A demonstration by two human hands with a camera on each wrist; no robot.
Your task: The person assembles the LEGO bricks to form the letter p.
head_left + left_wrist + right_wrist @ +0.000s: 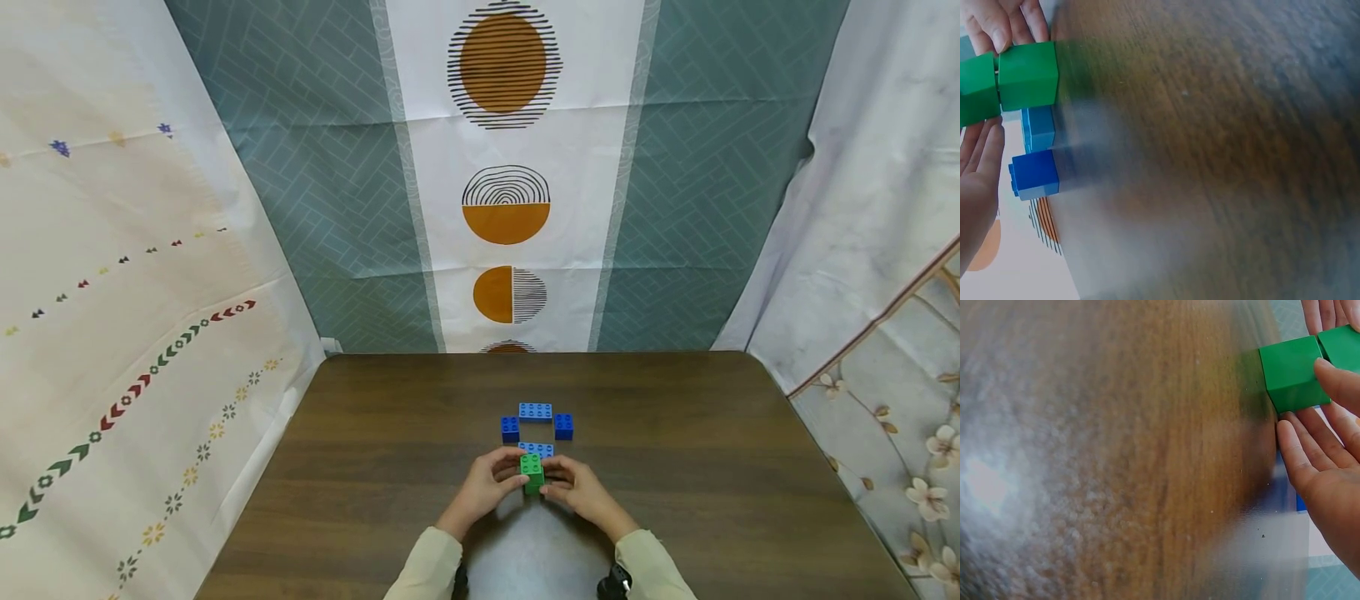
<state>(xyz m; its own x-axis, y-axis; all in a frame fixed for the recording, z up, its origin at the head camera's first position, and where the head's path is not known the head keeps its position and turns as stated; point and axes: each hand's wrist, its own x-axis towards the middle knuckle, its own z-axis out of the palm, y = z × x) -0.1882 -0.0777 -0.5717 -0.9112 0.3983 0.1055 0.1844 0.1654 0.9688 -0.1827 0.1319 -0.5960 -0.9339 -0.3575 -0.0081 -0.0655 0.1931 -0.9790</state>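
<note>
Two green toy bricks stand one above the other near the person, the upper brick [531, 464] over the lower brick [534, 486]. A thin seam separates the upper brick [977, 90] from the lower brick [1030, 76]. The left hand [483, 485] pinches the upper brick from the left. From the right, the right hand [585, 496] holds the lower brick [1291, 374] between thumb and fingers. Just behind the green pair lies a light blue brick [537, 449], its front partly hidden by them.
Another light blue brick [536, 411] lies farther back, with a dark blue brick [510, 429] to its front left and a second dark blue brick [563, 427] to its front right. All rest on the brown wooden table [375, 483]. Patterned cloths hang around it.
</note>
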